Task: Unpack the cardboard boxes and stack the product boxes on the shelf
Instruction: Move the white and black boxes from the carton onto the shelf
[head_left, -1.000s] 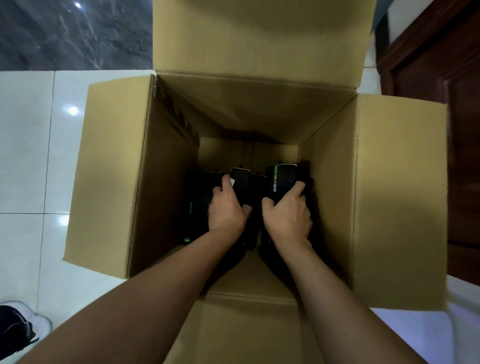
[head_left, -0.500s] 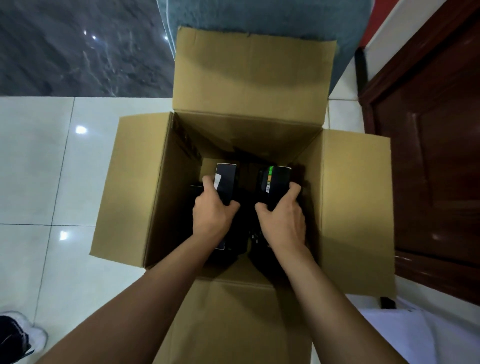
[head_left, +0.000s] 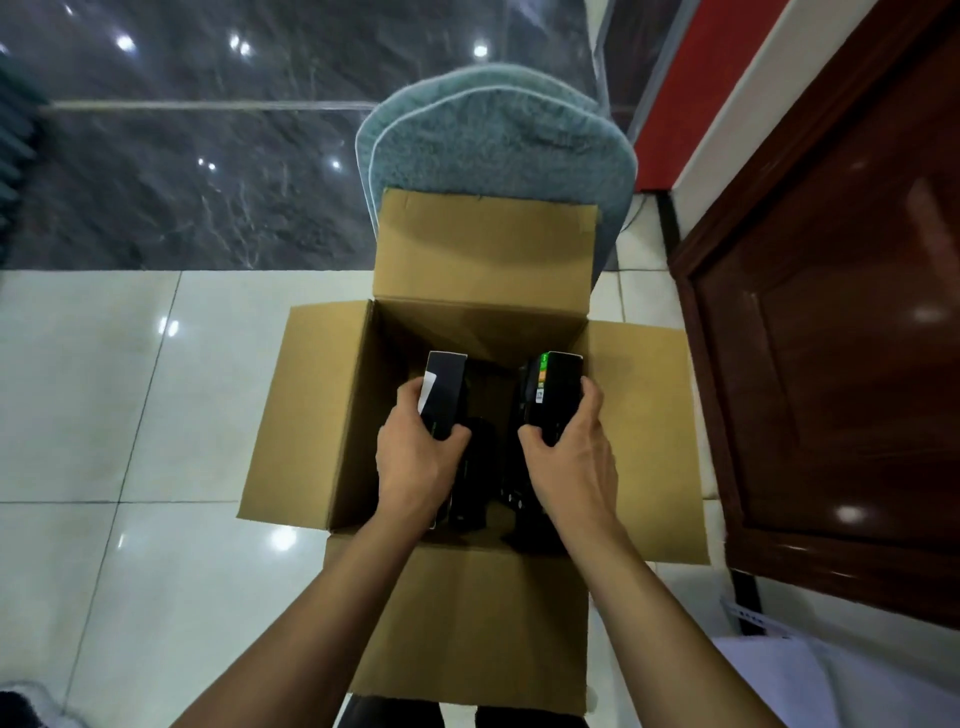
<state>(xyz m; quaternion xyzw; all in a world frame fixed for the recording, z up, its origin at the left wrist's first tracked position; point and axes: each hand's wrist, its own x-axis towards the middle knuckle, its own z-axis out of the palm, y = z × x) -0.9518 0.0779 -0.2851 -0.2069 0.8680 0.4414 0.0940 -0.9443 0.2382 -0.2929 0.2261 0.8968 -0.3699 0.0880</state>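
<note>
Lifted higher — both hands (head_left: 421, 457) (head_left: 571, 457) grip black product boxes (head_left: 444, 395) (head_left: 553, 395).

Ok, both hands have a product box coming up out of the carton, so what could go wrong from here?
1. The left hand and right hand each grip the lower end of a tall black product box; either could tip or slip.
2. The cardboard carton has upright flaps; a box could catch on one.
3. The blue mat beyond the carton might trip a step.
</note>
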